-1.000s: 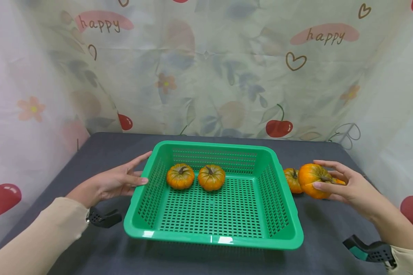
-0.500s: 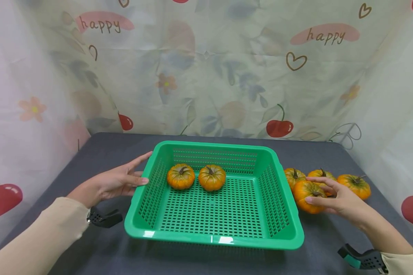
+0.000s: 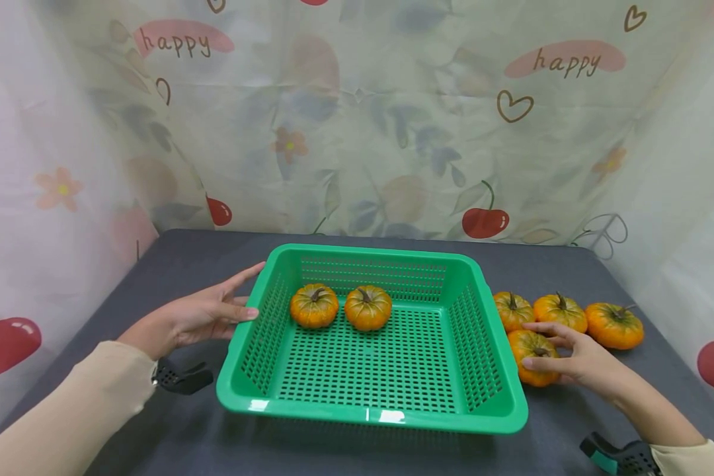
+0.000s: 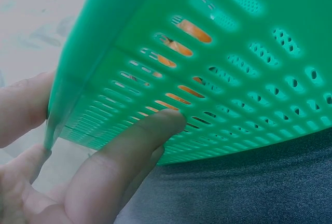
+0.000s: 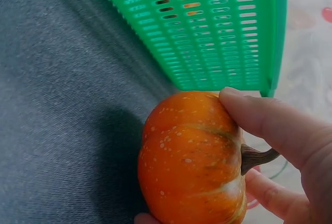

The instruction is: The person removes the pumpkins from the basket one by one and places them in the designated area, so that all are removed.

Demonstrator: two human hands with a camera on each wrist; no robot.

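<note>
While the basket [image 3: 369, 414] is gripped (left hand [image 3: 199, 317]), one pumpkin [image 5: 189, 156] alongside is grasped (right hand [image 3: 583, 362]). It has been lowered.

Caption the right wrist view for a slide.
The right hand grips an orange, pale-speckled pumpkin with a dark stem, beside a green basket.

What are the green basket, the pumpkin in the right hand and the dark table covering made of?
Green basket: probably molded plastic, smooth and shiny, because its near edge glints and its slots are even.

Pumpkin: real rind or painted imitation, I can't tell; smooth, speckled, with a woody-looking stem.

Dark table covering: likely woven fabric, dull, with fine threadlike texture.
</note>
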